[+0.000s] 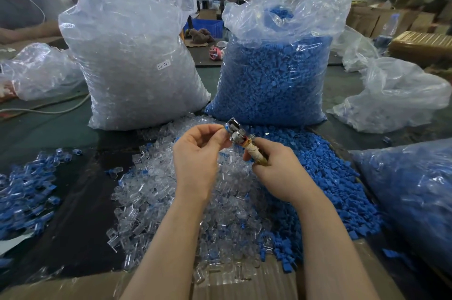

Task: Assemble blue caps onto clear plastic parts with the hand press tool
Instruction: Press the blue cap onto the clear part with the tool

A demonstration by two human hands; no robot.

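Note:
My right hand (276,170) grips the taped handle of the metal hand press tool (238,133), raised above the piles. My left hand (198,150) pinches a small part with a blue cap (227,127) at the tool's metal head. Below my hands lies a heap of loose clear plastic parts (171,202). To its right spreads a heap of loose blue caps (325,177). A pile of clear parts with blue caps fitted (27,189) lies at the left.
Two tall plastic bags stand behind the heaps: clear parts (137,67) on the left, blue caps (276,74) on the right. Another bag of blue pieces (411,192) lies at the right, with crumpled bags (396,101) beyond. Cardboard (73,287) lines the near edge.

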